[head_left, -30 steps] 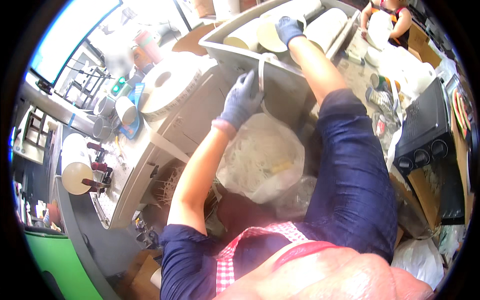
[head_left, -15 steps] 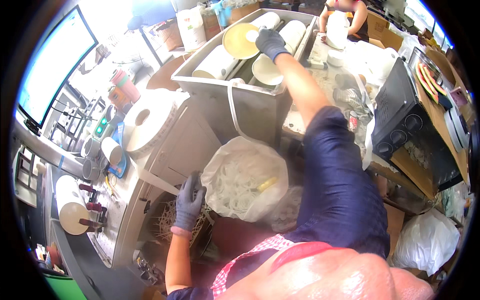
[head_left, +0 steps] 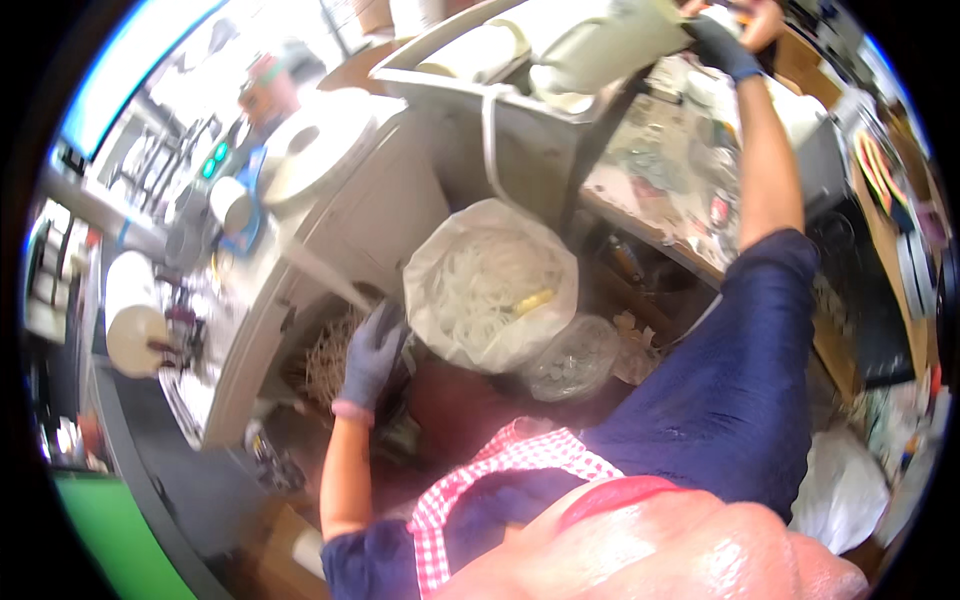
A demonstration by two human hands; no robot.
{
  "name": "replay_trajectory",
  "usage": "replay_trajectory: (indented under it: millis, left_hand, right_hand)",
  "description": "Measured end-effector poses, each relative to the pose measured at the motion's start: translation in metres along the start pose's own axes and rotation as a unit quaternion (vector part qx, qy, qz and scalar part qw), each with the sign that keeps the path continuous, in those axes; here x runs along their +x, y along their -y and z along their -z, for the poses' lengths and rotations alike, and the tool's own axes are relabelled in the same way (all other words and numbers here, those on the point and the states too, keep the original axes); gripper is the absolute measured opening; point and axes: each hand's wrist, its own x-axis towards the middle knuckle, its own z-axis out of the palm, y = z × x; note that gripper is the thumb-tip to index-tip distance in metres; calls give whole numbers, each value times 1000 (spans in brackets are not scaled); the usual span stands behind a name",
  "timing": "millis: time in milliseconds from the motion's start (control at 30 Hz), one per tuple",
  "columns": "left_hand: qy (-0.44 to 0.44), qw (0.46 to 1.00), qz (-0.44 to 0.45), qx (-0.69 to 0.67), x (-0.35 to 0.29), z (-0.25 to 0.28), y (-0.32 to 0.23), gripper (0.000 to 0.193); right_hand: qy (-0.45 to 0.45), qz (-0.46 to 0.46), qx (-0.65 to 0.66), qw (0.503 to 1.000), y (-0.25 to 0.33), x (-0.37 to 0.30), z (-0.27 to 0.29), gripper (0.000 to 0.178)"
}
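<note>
My right hand (head_left: 718,48), in a dark grey glove, reaches out to the far right and grips one end of a large white cylinder (head_left: 610,48). That cylinder lies aslant over the right side of a grey metal bin (head_left: 470,120), where another white cylinder (head_left: 480,50) rests. Low on the left, my grey-gloved left hand (head_left: 372,358) is closed at the end of a white strip (head_left: 325,270). The strip runs down from beside a big white roll (head_left: 325,140) on the cabinet top. Motion blurs the held cylinder and hides its exact contact with my fingers.
A white-lined bin of pale curled strips (head_left: 490,285) stands between my arms, beside a clear bag (head_left: 572,360). To the right are a cluttered worktable (head_left: 640,190) and a black oven-like box (head_left: 870,270). A co-worker (head_left: 765,25) is at the far side.
My right hand has swung right, taking the white cylinder from above the metal bin to its right edge. My left hand stays by the strip. The whole view has shifted.
</note>
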Motion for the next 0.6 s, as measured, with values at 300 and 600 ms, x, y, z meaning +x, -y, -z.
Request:
replay_trajectory:
  millis: [300,600]
  left_hand:
    - [-110,993,36,32,-82,59,-15,45]
    - [-263,961,87,-12,-195,101,-27,46]
  right_hand:
    - [-92,-397,-94,908,149,132,-8,28]
    - [-45,-355,-101,928,254,123,-129,32]
